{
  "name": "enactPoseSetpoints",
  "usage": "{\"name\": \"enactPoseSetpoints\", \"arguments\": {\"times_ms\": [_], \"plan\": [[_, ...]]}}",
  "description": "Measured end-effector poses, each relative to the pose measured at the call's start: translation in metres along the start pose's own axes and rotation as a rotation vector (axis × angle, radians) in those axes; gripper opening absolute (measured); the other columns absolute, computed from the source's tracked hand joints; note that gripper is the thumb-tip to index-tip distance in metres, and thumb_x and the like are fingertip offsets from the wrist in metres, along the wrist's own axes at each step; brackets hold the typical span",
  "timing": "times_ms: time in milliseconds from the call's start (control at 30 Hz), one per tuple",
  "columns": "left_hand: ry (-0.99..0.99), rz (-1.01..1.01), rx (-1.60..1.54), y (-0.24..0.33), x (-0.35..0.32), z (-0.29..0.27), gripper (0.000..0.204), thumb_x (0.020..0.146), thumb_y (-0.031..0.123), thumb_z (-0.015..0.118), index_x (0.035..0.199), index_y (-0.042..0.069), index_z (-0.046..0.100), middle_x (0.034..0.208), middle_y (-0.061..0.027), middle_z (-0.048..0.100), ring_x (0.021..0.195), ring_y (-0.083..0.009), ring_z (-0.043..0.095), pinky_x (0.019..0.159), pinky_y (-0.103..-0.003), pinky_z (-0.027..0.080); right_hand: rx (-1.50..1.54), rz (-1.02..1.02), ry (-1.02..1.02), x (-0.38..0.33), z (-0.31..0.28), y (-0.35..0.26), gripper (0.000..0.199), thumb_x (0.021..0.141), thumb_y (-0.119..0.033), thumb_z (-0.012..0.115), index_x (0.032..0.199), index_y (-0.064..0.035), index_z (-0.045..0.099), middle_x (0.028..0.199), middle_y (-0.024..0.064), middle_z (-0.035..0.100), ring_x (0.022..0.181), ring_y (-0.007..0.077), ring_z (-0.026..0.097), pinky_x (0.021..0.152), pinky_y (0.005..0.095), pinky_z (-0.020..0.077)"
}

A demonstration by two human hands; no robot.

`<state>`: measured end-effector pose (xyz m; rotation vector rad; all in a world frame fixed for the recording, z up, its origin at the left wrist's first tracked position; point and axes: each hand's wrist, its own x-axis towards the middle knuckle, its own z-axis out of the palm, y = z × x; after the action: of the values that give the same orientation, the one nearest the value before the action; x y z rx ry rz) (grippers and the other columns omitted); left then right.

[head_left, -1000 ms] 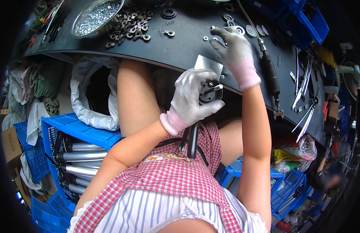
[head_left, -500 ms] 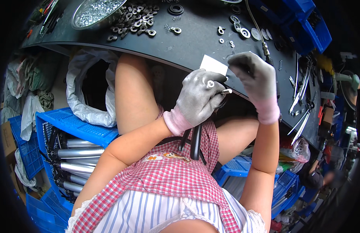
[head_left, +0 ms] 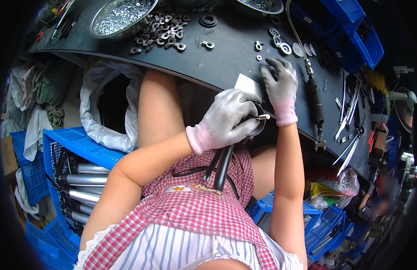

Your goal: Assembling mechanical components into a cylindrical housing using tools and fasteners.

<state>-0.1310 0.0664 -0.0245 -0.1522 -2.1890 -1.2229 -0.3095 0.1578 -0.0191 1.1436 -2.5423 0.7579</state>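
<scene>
My left hand (head_left: 231, 119), in a grey-coated glove with a pink cuff, is closed around a black tubular part (head_left: 222, 168) above my lap. A short metal pin (head_left: 263, 117) sticks out beside its fingers; the part's upper end is mostly hidden by the glove. My right hand (head_left: 281, 83), gloved alike, is over the bench's near edge with fingers bent and apart, nothing visible in them. Just left of its fingertips lies a small washer (head_left: 259, 57), and beyond it a small metal eye fitting (head_left: 258, 45). Between the hands a white card (head_left: 248, 85) lies at the edge.
A bowl of small metal parts (head_left: 123, 18) and a pile of eye fittings (head_left: 162, 31) stand far left. Large round washers (head_left: 285, 48) lie beyond my right hand. A hosed power driver (head_left: 315, 103) and zip ties (head_left: 347, 110) lie right. A blue crate (head_left: 84, 146) holds tubes.
My right hand has moved forward and left, down to the small washers on the bench. My left hand has turned and lowered slightly with the tubular part. The power driver now shows fully.
</scene>
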Motion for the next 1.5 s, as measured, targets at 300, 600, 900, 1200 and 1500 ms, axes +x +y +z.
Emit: {"name": "enactPoseSetpoints", "arguments": {"times_ms": [300,600,900,1200,1500], "plan": [[0.114,0.003,0.026,0.022,0.007,0.006,0.011,0.082,0.014,0.063,0.089,0.006,0.064,0.113,-0.0134,0.062,0.108,-0.0322,0.058,0.095,-0.044,0.043,0.041,-0.045,-0.243,0.031,-0.004,0.001,0.021,0.080,-0.022,0.071,0.091,-0.0037,0.070,0.097,0.0144,0.067,0.090,0.0288,0.063,0.082,0.0380,0.0501],[0.158,0.049,0.058,0.013,0.003,0.009,0.016,0.087,0.019,0.061,0.089,0.004,0.059,0.105,-0.0120,0.064,0.101,-0.0337,0.060,0.089,-0.043,0.044,0.533,-0.118,-0.369,-0.031,-0.116,-0.061,0.018,0.072,-0.005,0.076,0.088,-0.0013,0.068,0.088,0.0088,0.068,0.076,0.0150,0.065,0.070,0.0262,0.0519],[0.210,0.039,0.085,0.012,0.000,0.015,0.017,0.082,0.020,0.065,0.087,0.004,0.061,0.103,-0.0125,0.065,0.099,-0.0336,0.060,0.089,-0.046,0.045,0.431,-0.274,-0.449,-0.027,-0.127,-0.066,0.025,0.076,-0.006,0.073,0.101,-0.0058,0.071,0.082,0.0119,0.064,0.076,0.0269,0.063,0.070,0.0338,0.0515],[0.186,0.066,0.085,0.009,0.002,0.011,0.016,0.083,0.019,0.062,0.087,0.003,0.060,0.100,-0.0134,0.066,0.098,-0.0351,0.061,0.085,-0.046,0.047,0.420,-0.334,-0.337,-0.031,-0.112,-0.059,0.019,0.072,-0.014,0.076,0.084,-0.0049,0.063,0.079,0.0108,0.062,0.075,0.0298,0.062,0.070,0.0364,0.0512],[0.195,0.052,0.073,0.009,0.004,0.015,0.016,0.084,0.019,0.064,0.084,0.004,0.062,0.100,-0.0102,0.066,0.099,-0.0333,0.062,0.086,-0.045,0.048,0.864,-0.099,-0.267,-0.054,-0.094,-0.051,0.035,0.074,-0.026,0.071,0.100,-0.0034,0.070,0.098,0.0130,0.067,0.092,0.0264,0.064,0.085,0.0363,0.0494]]}}
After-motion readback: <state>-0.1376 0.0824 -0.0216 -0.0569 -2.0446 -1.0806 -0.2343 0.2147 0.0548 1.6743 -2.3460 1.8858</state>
